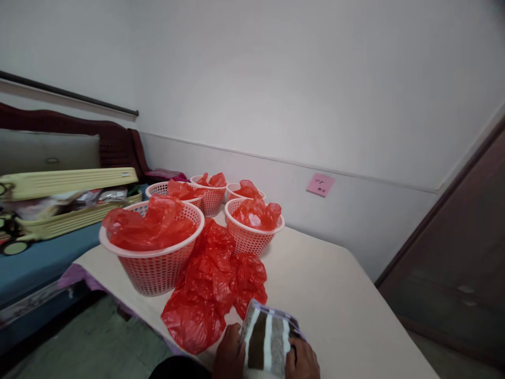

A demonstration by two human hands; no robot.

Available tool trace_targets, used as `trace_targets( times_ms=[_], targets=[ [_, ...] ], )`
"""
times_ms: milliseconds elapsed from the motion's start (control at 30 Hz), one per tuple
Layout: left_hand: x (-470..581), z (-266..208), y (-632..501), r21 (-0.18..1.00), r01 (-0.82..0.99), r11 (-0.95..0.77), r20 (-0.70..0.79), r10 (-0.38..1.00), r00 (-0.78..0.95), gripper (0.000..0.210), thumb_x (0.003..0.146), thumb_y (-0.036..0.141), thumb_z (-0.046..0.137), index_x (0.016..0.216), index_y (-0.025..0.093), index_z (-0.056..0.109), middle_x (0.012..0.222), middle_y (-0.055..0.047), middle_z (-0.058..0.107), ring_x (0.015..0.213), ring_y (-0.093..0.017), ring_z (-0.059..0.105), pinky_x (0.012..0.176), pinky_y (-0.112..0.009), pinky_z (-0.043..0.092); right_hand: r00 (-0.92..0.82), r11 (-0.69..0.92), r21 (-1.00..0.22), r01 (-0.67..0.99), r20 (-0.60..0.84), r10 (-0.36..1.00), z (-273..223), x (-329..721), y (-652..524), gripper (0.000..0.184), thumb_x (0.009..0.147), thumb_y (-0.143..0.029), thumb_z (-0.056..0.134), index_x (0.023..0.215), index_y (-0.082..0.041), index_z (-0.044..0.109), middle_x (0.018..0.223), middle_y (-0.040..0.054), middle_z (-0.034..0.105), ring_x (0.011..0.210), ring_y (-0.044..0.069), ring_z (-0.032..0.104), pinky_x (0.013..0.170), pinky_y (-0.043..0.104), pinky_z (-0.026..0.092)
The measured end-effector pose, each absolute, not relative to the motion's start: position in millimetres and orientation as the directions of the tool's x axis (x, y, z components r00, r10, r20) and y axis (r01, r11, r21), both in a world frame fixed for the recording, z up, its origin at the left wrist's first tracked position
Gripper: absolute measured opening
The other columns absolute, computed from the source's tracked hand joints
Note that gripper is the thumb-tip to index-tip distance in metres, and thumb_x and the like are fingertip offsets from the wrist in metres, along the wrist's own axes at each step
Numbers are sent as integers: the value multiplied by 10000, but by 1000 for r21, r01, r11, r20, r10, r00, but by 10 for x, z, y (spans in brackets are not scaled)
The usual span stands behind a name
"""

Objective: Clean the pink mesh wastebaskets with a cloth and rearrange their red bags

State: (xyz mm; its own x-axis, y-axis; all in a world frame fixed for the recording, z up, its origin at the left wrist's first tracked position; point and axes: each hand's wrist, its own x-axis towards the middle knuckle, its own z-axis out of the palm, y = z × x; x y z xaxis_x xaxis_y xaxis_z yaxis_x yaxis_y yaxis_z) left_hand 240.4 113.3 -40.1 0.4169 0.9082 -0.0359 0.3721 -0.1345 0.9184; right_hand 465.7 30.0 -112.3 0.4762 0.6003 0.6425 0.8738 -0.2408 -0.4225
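Note:
At the near edge of the table, a folded striped cloth [265, 339] in brown, grey and white lies between my hands. My left hand [229, 351] grips its left side with bent fingers. On the opposite side, my right hand [303, 360] has its fingers curled over the cloth's edge. Crumpled red plastic bags [213, 279] lie spread just beyond the cloth and my left hand. The lower end of the cloth runs out of the picture.
Pink perforated baskets, several in all, stand on the white table [315, 284] with red bags inside; the largest basket [155, 268] is at left. A pink note [320, 185] is on the wall. Left of the table, an open yellow suitcase [79, 216] rests on a bed.

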Motion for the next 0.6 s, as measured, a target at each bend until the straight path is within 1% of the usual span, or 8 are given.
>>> trace_targets(
  times_ms=[67, 167, 300, 433, 500, 567, 600],
  targets=[
    [2367, -448, 1121, 902, 398, -164, -17, 910, 414, 310, 787, 199, 437, 1063, 163, 572, 994, -103, 635, 943, -199, 614, 889, -293, 455, 508, -249, -462, 851, 610, 608, -1035, 4592, 286, 244, 808, -272, 431, 864, -206, 659, 889, 88, 714, 828, 271, 654, 748, 414, 495],
    [2331, -479, 1099, 881, 425, -210, 20, 912, 409, 289, 772, 178, 422, 1019, 167, 573, 1006, -112, 626, 982, -208, 602, 925, -309, 439, 553, -272, -510, 816, 553, 623, -857, 4469, 252, 246, 818, -260, 423, 888, -203, 653, 922, 89, 700, 873, 271, 628, 797, 419, 476],
    [2320, -451, 1090, 872, 430, -234, 48, 915, 401, 226, 767, 206, 433, 942, 179, 574, 923, -98, 612, 905, -222, 598, 875, -325, 454, 596, -297, -556, 776, 493, 634, -627, 4325, 222, 242, 825, -217, 405, 877, -201, 642, 913, 84, 676, 887, 268, 599, 828, 414, 458],
    [2316, -407, 1109, 896, 384, -225, 62, 917, 394, 197, 740, 246, 474, 905, 207, 575, 878, -66, 603, 857, -219, 594, 851, -336, 462, 638, -296, -611, 734, 473, 607, -489, 4247, 213, 241, 803, -190, 415, 852, -211, 650, 891, 79, 669, 880, 270, 588, 829, 407, 447],
    [2309, -377, 1119, 915, 355, -193, 47, 924, 381, 159, 707, 266, 503, 843, 218, 569, 841, -52, 599, 836, -219, 594, 833, -343, 464, 669, -265, -676, 687, 447, 593, -430, 4213, 200, 234, 778, -192, 426, 824, -218, 654, 882, 79, 665, 879, 274, 580, 836, 410, 433],
    [2293, -320, 1132, 935, 324, -141, 12, 929, 370, 120, 683, 310, 529, 763, 224, 552, 750, -32, 586, 757, -217, 587, 762, -350, 469, 715, -219, -774, 594, 383, 586, -351, 4177, 180, 203, 757, -230, 458, 794, -220, 658, 882, 86, 661, 893, 284, 567, 853, 419, 413],
    [2281, -272, 1141, 946, 304, -112, -8, 929, 370, 134, 682, 350, 540, 731, 225, 543, 698, -19, 572, 707, -213, 577, 716, -348, 467, 733, -198, -816, 543, 345, 587, -296, 4162, 173, 186, 752, -267, 482, 779, -220, 660, 877, 89, 660, 895, 288, 562, 854, 420, 406]
  ],
)
